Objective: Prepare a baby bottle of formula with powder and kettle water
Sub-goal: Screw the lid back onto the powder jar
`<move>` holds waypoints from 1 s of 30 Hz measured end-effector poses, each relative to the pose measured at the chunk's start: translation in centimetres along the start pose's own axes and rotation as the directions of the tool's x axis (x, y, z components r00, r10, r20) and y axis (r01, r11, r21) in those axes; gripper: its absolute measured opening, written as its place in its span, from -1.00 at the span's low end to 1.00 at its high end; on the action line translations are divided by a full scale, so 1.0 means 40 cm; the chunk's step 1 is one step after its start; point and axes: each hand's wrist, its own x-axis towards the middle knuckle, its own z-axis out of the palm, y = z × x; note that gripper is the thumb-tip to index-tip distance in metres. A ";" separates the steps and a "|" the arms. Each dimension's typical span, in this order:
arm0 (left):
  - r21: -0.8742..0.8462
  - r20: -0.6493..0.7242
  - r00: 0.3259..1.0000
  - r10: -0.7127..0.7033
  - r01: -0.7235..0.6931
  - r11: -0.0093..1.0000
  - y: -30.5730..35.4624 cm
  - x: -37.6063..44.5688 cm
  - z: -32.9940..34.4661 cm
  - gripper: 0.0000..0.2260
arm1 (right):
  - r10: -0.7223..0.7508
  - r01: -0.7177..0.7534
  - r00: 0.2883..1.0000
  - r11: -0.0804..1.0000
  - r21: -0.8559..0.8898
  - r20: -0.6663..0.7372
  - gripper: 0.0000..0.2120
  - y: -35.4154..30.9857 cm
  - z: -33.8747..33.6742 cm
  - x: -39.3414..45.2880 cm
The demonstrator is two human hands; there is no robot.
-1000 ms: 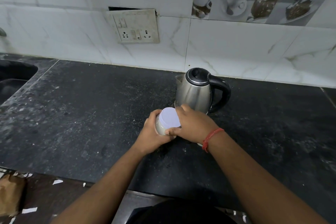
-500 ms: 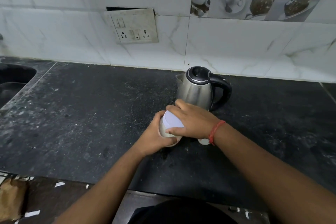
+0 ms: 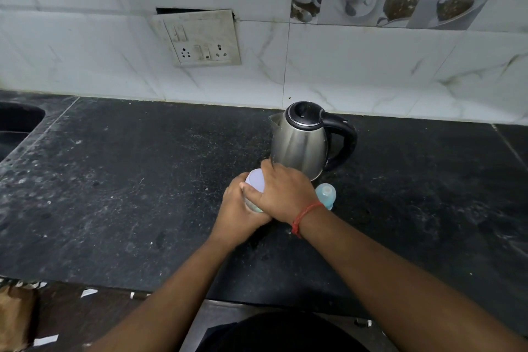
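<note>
Both hands work one tub (image 3: 255, 180) on the bench (image 3: 128, 180) — left hand (image 3: 238, 216) wrapped round its body to steady it, right hand (image 3: 281, 194) clamped over the lid, likely to twist it off — with kettle (image 3: 300, 146) just beyond and bottle (image 3: 326, 194) beside the right wrist.

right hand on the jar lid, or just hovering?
Touching. In the head view the right hand lies over the pale lid, fingers curled round its rim, while the left hand holds the jar below.

White-lidded jar (image 3: 255, 184) gripped, steel kettle (image 3: 300, 149) upright, bottle (image 3: 325, 194) beside
</note>
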 end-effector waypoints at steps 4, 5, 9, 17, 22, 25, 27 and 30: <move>-0.015 0.025 0.999 -0.023 0.023 1.000 -0.033 0.016 -0.003 -0.32 | 0.033 -0.033 0.999 0.994 0.105 0.001 -0.31 -0.004 0.017 -0.003; -0.018 0.031 0.999 -0.038 0.038 0.999 -0.044 0.022 -0.003 -0.28 | 0.035 -0.036 0.999 0.989 0.142 0.010 -0.28 -0.004 0.023 -0.001; -0.019 0.090 0.992 -0.089 0.091 0.996 -0.085 0.035 -0.009 -0.20 | 0.057 -0.088 0.993 0.946 0.311 0.107 -0.15 -0.001 0.054 0.000; 0.018 0.149 0.978 -0.150 0.149 0.989 -0.153 0.043 -0.018 -0.14 | 0.084 -0.150 0.983 0.875 0.461 0.161 -0.20 0.020 0.132 -0.016; 0.029 0.173 0.972 -0.156 0.153 0.988 -0.166 0.040 -0.013 -0.14 | 0.078 -0.132 0.988 0.878 0.461 0.134 -0.19 0.034 0.151 -0.012; 0.036 0.179 0.973 -0.144 0.139 0.990 -0.172 0.042 -0.015 -0.16 | 0.080 -0.127 0.990 0.875 0.467 0.119 -0.18 0.038 0.159 -0.014; 0.046 0.189 0.972 -0.142 0.136 0.990 -0.172 0.043 -0.020 -0.15 | 0.071 -0.120 0.990 0.869 0.480 0.120 -0.16 0.041 0.161 -0.016; 0.042 0.180 0.974 -0.140 0.135 0.990 -0.173 0.040 -0.034 -0.04 | 0.084 -0.112 0.994 0.828 0.550 0.076 -0.15 0.053 0.148 -0.024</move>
